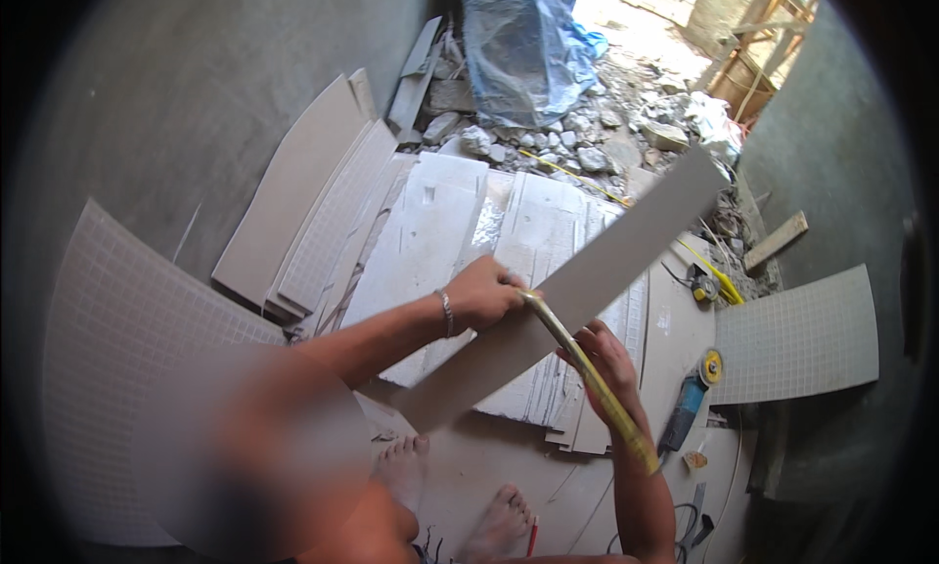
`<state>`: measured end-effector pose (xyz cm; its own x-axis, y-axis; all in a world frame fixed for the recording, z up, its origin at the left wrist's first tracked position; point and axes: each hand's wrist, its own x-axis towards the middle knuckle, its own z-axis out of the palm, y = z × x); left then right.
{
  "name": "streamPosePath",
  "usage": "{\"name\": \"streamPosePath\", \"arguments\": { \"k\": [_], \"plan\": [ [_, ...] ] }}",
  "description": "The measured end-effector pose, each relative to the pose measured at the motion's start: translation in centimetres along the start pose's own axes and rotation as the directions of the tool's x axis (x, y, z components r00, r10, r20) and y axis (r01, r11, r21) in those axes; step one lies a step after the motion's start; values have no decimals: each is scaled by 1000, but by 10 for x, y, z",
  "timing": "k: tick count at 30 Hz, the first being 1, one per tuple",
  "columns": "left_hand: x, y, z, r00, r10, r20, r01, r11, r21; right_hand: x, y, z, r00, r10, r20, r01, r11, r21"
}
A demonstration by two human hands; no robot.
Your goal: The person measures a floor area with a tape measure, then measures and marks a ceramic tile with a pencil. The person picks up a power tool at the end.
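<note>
A long, flat grey-beige strip of tile (626,241) slants up to the right in front of me. My left hand (486,292), with a bracelet at the wrist, is closed on the end of a yellow tape measure (608,400) against the strip. The tape's blade runs from there down to the right, across my right forearm. My right hand (606,357) has its fingers curled round the blade near the strip's lower edge; part of that grip is hidden.
Stacked white-dusted tiles (421,241) lie ahead, and more tiles (293,192) lean on the left wall. At right are a blue angle grinder (687,407), another grinder (702,286) and a gridded tile (802,334). Rubble (592,158) and blue plastic sheeting (523,50) lie beyond.
</note>
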<state>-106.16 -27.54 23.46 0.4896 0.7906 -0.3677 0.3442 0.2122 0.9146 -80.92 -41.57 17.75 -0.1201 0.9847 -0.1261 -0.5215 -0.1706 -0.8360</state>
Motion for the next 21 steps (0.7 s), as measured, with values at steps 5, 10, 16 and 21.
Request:
{"name": "streamPosePath", "arguments": {
  "k": [5, 10, 16, 21],
  "plan": [
    [-3, -65, 39, 980, -181, -80, 154, 952, -263, 27, 31, 32, 987, 54, -148, -42, 996, 81],
    [-18, -123, 66, 942, -336, -21, 295, 854, -428, 29, 79, 30, 881, 49, -471, -200, 940, -278],
    [-18, -161, 72, 973, -220, -67, 196, 946, -259, 44, 117, 0, 906, -203, -371, -64, 801, -596],
    [-29, -167, 55, 936, -343, -81, 273, 851, -448, 78, 123, -10, 863, -375, -339, -13, 655, -756]
  ]
}}
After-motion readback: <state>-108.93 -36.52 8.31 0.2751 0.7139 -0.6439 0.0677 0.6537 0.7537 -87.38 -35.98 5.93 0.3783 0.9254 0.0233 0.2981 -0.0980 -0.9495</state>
